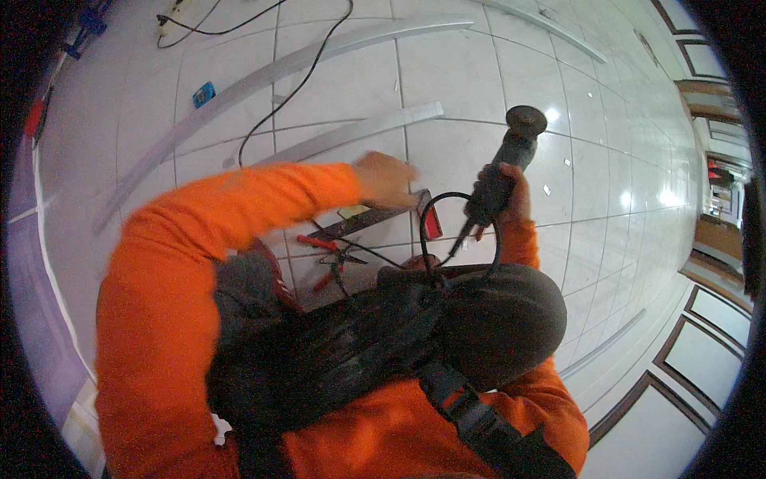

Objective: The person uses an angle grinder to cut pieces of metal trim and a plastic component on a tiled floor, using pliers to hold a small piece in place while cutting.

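Observation:
My right hand (517, 195) grips the dark body of an angle grinder (496, 180). Its round disc (527, 120) points away from me, above the tiled floor. The grinder's black cord (425, 231) loops back by my knee. Out in front, my left hand (387, 180) is smeared by motion, and its fingers cannot be made out. Just below it on the floor are a long dark bar (363, 223) and a red and dark piece (432, 219). Red-handled pliers (331, 259) lie nearer to me, partly hidden by a cable.
Long pale metal profiles (375, 124) lie on the white tiles ahead, one (351, 41) farther off. A small blue packet (203, 94) sits at the left. A black cable (307, 76) snakes from a power strip (174, 20). Framed panels (702, 367) line the right wall.

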A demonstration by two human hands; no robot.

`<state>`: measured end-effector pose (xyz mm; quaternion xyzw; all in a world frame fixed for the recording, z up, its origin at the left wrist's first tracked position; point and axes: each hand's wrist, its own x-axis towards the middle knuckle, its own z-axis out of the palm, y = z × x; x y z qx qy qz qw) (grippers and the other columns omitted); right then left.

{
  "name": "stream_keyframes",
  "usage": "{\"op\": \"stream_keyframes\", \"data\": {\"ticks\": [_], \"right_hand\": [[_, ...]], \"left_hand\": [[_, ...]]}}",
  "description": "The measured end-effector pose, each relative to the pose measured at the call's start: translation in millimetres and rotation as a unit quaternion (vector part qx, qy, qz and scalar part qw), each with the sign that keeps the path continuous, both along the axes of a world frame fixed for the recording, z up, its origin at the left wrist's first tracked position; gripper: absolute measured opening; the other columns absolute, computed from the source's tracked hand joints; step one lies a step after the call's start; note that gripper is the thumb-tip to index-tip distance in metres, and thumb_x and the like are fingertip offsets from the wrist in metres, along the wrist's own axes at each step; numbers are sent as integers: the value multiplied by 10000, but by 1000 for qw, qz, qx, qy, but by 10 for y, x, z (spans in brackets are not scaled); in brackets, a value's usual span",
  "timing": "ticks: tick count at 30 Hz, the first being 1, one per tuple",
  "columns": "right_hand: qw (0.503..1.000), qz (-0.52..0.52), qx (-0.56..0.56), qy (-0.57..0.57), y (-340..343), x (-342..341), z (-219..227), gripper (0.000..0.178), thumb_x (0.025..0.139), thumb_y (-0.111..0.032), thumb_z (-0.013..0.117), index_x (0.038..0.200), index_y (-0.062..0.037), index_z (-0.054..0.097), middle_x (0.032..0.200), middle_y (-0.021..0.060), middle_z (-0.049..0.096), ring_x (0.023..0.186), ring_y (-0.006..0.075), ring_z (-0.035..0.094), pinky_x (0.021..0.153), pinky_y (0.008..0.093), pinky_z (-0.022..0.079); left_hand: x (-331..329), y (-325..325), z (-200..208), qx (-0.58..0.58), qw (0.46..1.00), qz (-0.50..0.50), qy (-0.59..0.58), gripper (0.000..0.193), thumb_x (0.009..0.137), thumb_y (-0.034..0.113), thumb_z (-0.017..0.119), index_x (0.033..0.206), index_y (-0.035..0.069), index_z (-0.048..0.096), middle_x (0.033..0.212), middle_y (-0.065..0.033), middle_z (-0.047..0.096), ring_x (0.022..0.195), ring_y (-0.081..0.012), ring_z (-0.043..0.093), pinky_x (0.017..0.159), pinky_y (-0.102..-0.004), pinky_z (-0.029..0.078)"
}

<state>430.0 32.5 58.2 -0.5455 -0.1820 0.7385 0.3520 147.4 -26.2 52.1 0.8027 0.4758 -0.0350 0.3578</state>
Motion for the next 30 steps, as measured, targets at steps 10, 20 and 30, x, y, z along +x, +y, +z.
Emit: {"op": "stream_keyframes", "data": {"ticks": [10,20,30], "right_hand": [[982,123,38,-141,613,-184,1082,372,837,-430,688,867,-72,589,728,74,617,620,207,617,596,348,546],[994,100,35,-29,560,-232,435,306,930,-391,575,802,-112,560,679,44,569,558,201,537,542,356,482],[982,180,57,-20,780,-78,682,342,840,-379,670,975,-72,605,829,69,646,682,204,628,604,353,541]], "left_hand": [[-2601,-1272,-263,-84,937,171,294,714,662,303,823,1258,29,539,1245,-210,578,1202,-371,536,990,-510,435],[-2713,-2057,-890,97,938,276,187,473,776,31,617,1238,38,520,1067,-190,610,1003,-411,593,873,-522,463],[-3526,-1642,-559,11,897,328,296,274,983,217,452,1166,125,633,1062,-188,662,1002,-356,641,924,-484,479]]}}
